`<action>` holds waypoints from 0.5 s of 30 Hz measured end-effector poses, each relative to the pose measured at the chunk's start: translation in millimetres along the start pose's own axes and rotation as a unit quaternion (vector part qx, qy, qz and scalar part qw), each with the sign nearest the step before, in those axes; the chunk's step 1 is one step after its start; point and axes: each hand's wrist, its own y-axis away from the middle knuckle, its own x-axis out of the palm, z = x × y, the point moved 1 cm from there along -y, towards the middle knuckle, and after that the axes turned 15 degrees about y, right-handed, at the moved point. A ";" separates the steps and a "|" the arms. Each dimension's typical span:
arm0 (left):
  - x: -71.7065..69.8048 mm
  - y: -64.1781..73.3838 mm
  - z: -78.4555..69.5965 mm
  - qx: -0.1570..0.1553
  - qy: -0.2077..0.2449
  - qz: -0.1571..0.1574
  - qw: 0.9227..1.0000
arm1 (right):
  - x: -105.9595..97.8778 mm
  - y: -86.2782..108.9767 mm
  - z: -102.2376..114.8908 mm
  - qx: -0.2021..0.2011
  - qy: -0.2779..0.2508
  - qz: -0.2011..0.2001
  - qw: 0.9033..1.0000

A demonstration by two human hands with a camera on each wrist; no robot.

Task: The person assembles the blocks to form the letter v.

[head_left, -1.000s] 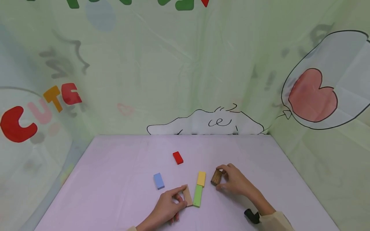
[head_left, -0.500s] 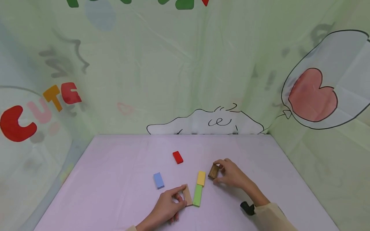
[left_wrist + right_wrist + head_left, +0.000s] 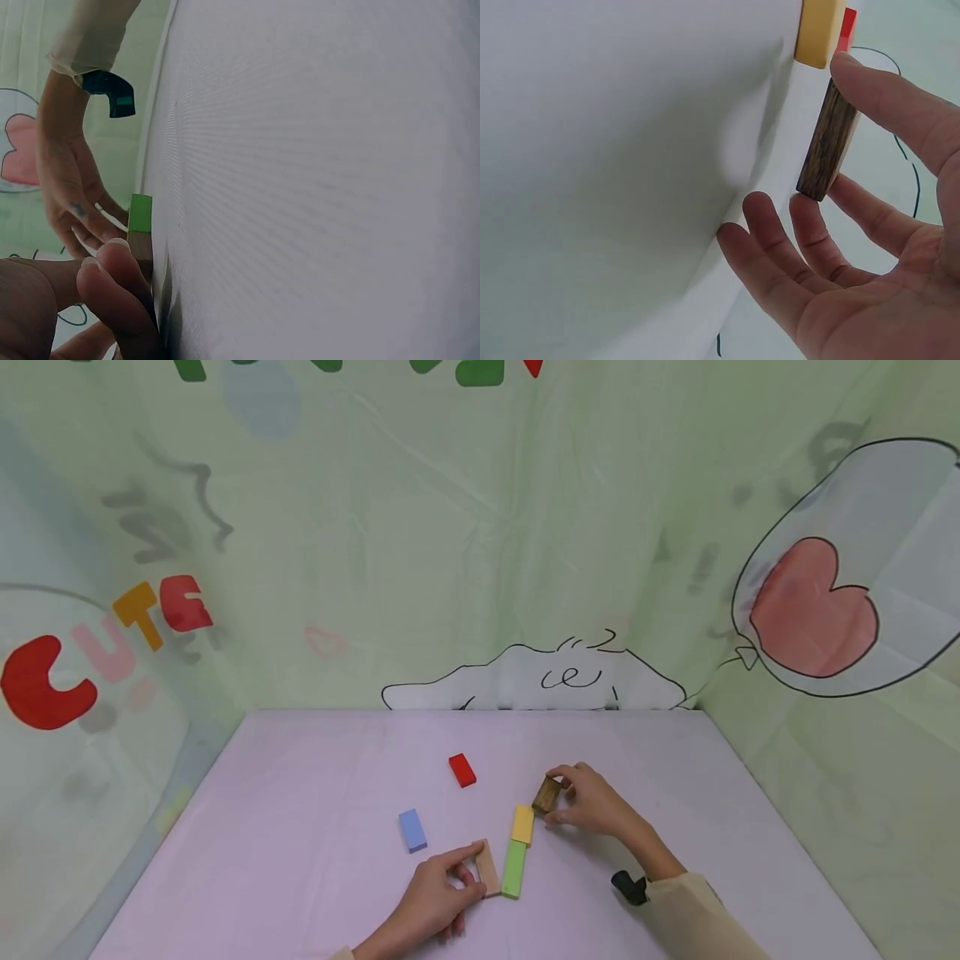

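Beyond the left hand's fingers and a little to their left, a blue block (image 3: 412, 831) lies on the table (image 3: 300, 860). The left hand (image 3: 438, 897) pinches a tan block (image 3: 487, 870) lengthwise, one finger at its far end and the thumb at its near end. Well beyond that grip lies a red block (image 3: 462, 770). Just right of the left fingertips is a green block (image 3: 513, 870), its near end close against the tan one, with a yellow block (image 3: 522, 825) in line at its far end. To the right, the right hand (image 3: 592, 802) pinches a dark brown block (image 3: 547, 796) between thumb and fingers. That block sits just beside the yellow one's far right corner; whether they touch cannot be told. Nearer than the right grip, a black device (image 3: 630, 887) shows by the sleeve (image 3: 697, 914).
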 end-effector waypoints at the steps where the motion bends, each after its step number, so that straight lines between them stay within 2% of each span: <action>1: 0.0 0.1 0.2 0.001 0.001 0.001 1.000 | -0.2 -1.4 0.3 0.001 0.000 0.001 1.000; 8: 0.7 0.4 0.5 0.004 0.003 0.005 1.000 | -1.1 -11.6 2.4 0.011 0.010 0.013 1.000; 15: -0.1 0.8 0.2 0.003 0.001 0.003 1.000 | -3.2 -21.6 6.9 0.000 0.020 0.027 0.999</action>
